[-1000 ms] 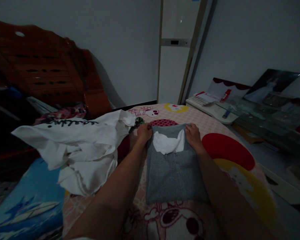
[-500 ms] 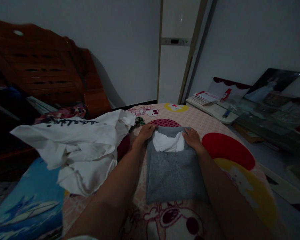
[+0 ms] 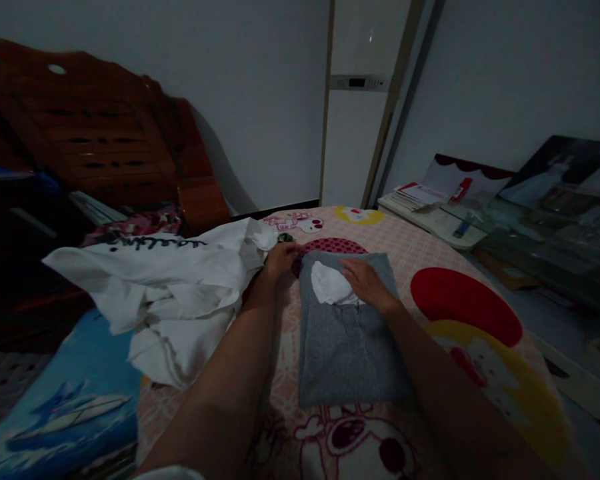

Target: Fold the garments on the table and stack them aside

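Note:
A folded grey knit garment (image 3: 353, 357) lies flat on the round patterned cloth, a white inner piece (image 3: 327, 283) showing in its neck opening. My right hand (image 3: 364, 279) is over the upper part of the garment, fingers stretched out across the white piece's right side. It looks open; whether the fingertips press on the fabric is unclear. Just left of the garment's far left corner is my left hand (image 3: 282, 259), fingers extended to the right and apparently holding nothing. A crumpled white garment (image 3: 180, 287) with dark lettering spreads beside my left forearm.
Under the garments is a pink patterned tablecloth (image 3: 293, 320) with red and yellow circles. A small dark green patterned item (image 3: 285, 237) sits beyond my left hand. A carved wooden chair (image 3: 105, 147) stands at left, a glass-topped stand (image 3: 540, 233) at right. A blue printed cushion-like item (image 3: 75, 400) lies lower left.
Both hands have left the grey garment's far corners. My left hand moved slightly left off its edge; my right hand shifted inward over the white piece. The view has turned slightly left.

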